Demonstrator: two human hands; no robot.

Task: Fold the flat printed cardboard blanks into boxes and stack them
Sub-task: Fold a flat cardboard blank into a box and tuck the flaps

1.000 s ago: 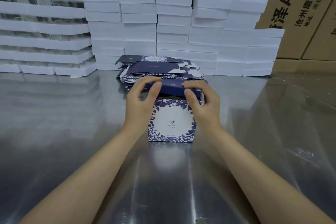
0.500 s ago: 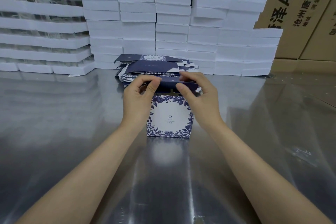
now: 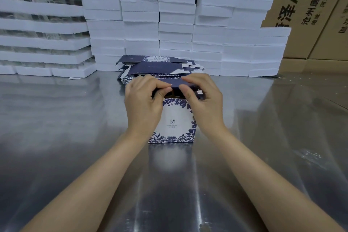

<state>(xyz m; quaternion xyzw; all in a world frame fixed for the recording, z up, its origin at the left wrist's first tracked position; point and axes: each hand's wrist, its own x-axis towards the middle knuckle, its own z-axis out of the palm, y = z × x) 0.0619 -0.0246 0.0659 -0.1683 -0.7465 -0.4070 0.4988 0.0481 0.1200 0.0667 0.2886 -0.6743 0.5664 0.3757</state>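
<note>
A white box with a dark blue floral print (image 3: 174,124) stands upright on the steel table (image 3: 56,137), its top partly open. My left hand (image 3: 143,107) and my right hand (image 3: 204,103) pinch the dark blue lid flap (image 3: 176,83) from either side, thumbs under its front edge, holding it over the opening. Behind the box lies a loose pile of flat printed blanks (image 3: 158,67), dark blue with white edges.
Stacks of white foam trays (image 3: 177,24) form a wall at the back of the table, with more (image 3: 41,30) at the left. Brown shipping cartons (image 3: 305,5) stand behind them. Bare steel surface lies on both sides of the box.
Both hands have moved closer together along the lid flap, and the flap has come further down over the box top. The box has not shifted.
</note>
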